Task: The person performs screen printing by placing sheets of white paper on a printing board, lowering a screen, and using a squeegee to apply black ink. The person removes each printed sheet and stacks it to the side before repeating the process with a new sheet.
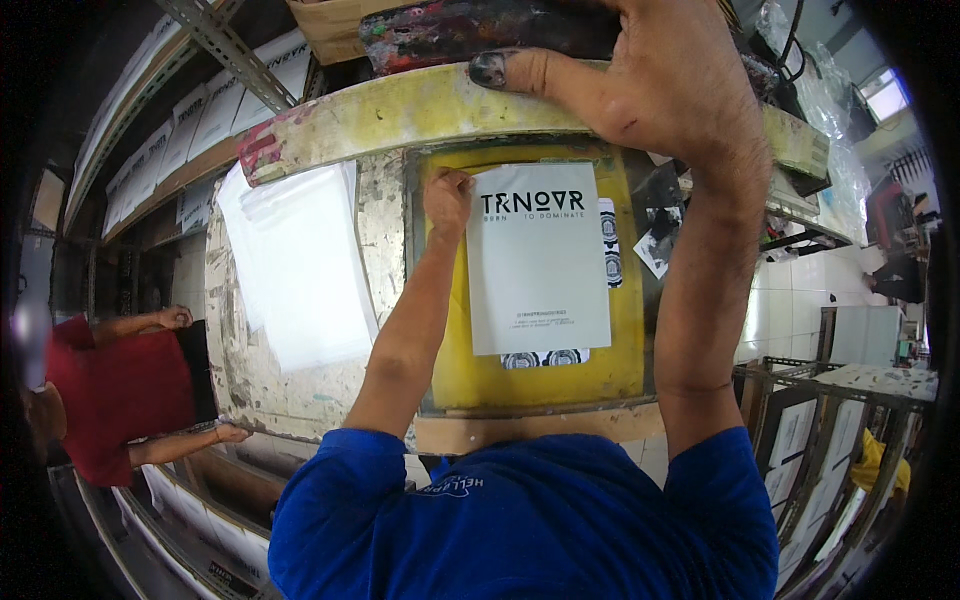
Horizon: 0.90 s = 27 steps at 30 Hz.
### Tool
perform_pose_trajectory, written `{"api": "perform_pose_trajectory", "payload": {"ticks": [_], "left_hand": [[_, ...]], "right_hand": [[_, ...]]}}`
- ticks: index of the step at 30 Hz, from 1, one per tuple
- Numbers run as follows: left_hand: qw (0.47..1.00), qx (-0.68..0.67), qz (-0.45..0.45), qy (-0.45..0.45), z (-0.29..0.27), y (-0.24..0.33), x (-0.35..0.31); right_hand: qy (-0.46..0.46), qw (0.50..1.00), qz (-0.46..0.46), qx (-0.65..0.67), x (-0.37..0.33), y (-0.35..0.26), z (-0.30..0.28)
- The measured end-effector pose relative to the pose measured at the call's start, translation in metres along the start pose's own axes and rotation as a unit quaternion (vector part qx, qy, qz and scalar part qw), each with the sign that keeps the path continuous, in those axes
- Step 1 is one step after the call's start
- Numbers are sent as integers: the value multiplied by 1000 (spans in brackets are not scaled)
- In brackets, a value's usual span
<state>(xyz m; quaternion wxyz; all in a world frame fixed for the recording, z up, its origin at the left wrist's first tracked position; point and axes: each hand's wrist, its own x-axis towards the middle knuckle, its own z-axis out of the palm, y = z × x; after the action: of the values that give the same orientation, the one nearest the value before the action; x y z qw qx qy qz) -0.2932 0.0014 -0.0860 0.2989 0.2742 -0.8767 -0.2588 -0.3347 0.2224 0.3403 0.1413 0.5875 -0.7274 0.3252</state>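
A white sheet (540, 265) with black lettering lies on a yellow printing board (622, 365) in front of me; whether it is paper or a thin bag I cannot tell. My left hand (449, 198) has its fingers pinched together at the sheet's upper left corner. Along the far side runs a thick, paint-stained wooden frame bar (400, 112). My right hand (665, 90) grips that bar, its ink-blackened thumb lying along the near side. The other fingers of this hand are out of sight. Printed black-and-white pieces (612, 245) show under the sheet's right and lower edges.
A loose stack of blank white sheets (300, 265) lies on the worn table (385, 210) to the left. Another person in a red shirt (125, 385) stands at far left. Metal shelving (225, 45) with white packs rises behind; more racks (850, 385) stand right.
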Motion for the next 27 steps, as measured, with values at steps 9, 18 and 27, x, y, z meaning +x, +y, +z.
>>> {"api": "perform_pose_trajectory", "payload": {"ticks": [9, 18, 27], "left_hand": [[964, -190, -169, 78, -96, -21, -24], [890, -211, -277, 295, -253, -141, -131], [784, -35, -400, 473, -378, -227, -235]], "right_hand": [[-6, 998, 34, -47, 3, -4, 6], [-42, 997, 65, -24, -12, 46, 3], [-40, 999, -12, 9, -11, 70, 11]]}}
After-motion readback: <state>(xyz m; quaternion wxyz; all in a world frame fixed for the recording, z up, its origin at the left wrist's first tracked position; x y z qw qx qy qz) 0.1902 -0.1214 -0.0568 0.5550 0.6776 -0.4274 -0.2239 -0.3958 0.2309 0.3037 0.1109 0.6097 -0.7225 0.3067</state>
